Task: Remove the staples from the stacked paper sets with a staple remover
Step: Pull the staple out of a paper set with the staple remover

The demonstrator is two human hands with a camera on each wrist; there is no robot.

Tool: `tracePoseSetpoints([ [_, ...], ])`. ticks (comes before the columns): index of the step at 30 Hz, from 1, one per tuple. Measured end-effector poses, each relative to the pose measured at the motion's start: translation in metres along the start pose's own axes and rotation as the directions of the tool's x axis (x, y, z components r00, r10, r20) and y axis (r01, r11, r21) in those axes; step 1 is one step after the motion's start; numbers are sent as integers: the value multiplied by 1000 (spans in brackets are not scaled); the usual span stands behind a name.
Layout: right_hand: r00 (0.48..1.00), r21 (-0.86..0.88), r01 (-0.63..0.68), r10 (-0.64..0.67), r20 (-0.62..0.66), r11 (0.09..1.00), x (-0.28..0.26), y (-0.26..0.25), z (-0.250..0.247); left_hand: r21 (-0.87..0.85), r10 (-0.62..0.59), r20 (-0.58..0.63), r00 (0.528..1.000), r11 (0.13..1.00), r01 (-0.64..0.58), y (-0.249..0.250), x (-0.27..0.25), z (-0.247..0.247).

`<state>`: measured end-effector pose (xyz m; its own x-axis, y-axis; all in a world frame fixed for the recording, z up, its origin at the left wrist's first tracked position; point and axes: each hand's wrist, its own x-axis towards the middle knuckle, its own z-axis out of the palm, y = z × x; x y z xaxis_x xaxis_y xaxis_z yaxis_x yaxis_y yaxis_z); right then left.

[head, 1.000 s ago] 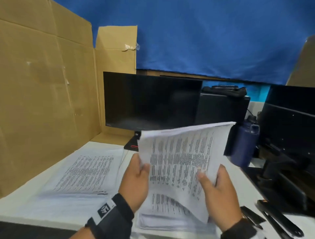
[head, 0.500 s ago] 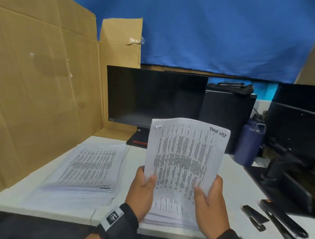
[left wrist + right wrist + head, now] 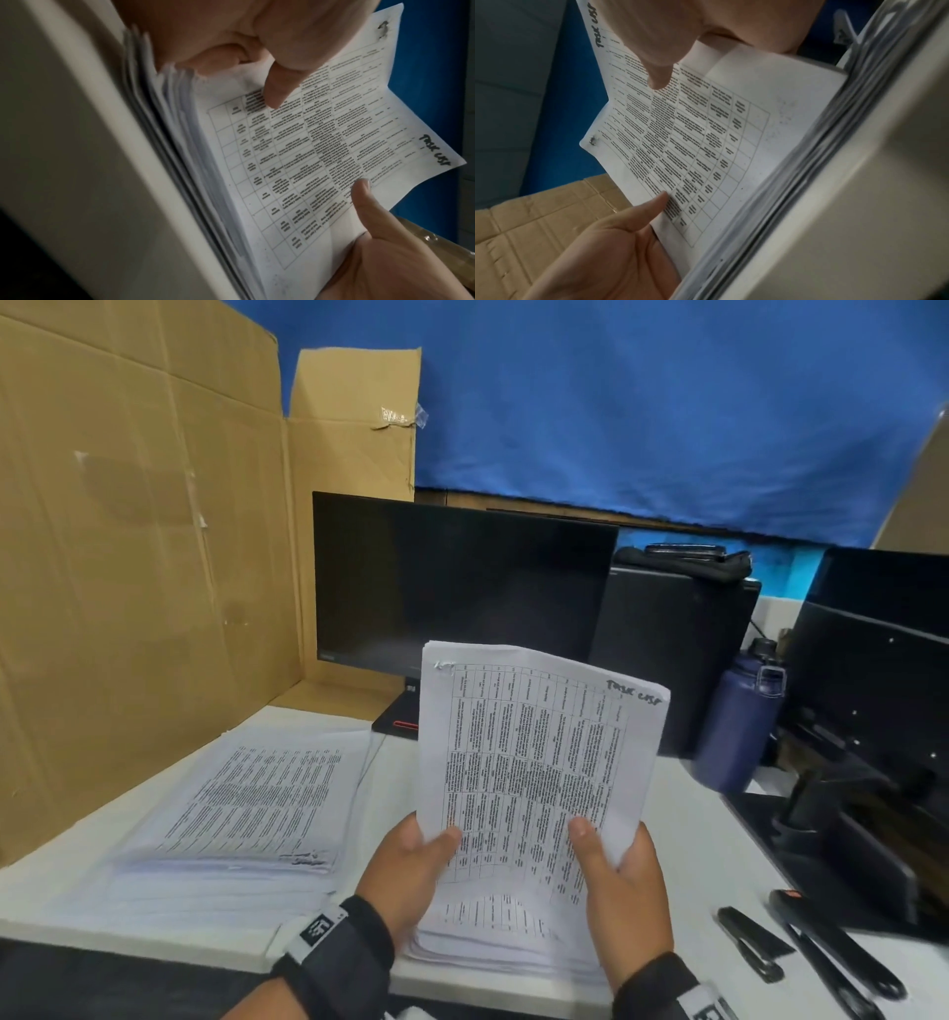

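I hold a stapled paper set [image 3: 534, 752] upright over a stack of paper sets [image 3: 493, 942] at the table's front edge. My left hand [image 3: 411, 860] pinches its lower left edge, thumb on the printed face. My right hand [image 3: 621, 880] pinches the lower right edge the same way. A staple [image 3: 444, 666] sits in the top left corner, and it shows as the staple [image 3: 593, 140] in the right wrist view. The left wrist view shows the paper set [image 3: 321, 152] with both thumbs on it. A black staple remover [image 3: 750, 942] lies on the table to the right, untouched.
A second, wider paper stack [image 3: 246, 803] lies at the left beside a cardboard wall [image 3: 128, 582]. A dark monitor [image 3: 462, 588] stands behind. A blue bottle [image 3: 739, 721] and black equipment [image 3: 862, 762] crowd the right. Long black tools [image 3: 842, 952] lie beside the remover.
The paper set has swung from a tilted, bent pose to upright, its printed table now facing me. Both hands have slid down to its lower edge.
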<state>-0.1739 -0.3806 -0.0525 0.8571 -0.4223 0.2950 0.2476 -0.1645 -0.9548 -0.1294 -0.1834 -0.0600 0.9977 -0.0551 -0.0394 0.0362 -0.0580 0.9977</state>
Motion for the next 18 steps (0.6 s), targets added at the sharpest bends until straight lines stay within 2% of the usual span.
tracePoseSetpoints([
  [3,1000,-19,10,-11,-9,1000,1,-1,3,-10,-1,-17,1000,1000,1,-2,1,2],
  [10,998,-25,-57,57,17,998,9,-12,-6,-11,5,-45,999,1000,-5,8,1,-5],
  [13,991,31,-103,100,88,994,9,-22,-17,56,29,-9,1000,998,-28,20,-4,-13],
  [15,980,57,-148,138,143,987,7,-29,-24,88,4,20,1000,996,-6,22,-9,-18],
  [18,983,134,-160,145,116,978,9,-38,-37,132,-55,95,994,990,42,18,-19,-22],
])
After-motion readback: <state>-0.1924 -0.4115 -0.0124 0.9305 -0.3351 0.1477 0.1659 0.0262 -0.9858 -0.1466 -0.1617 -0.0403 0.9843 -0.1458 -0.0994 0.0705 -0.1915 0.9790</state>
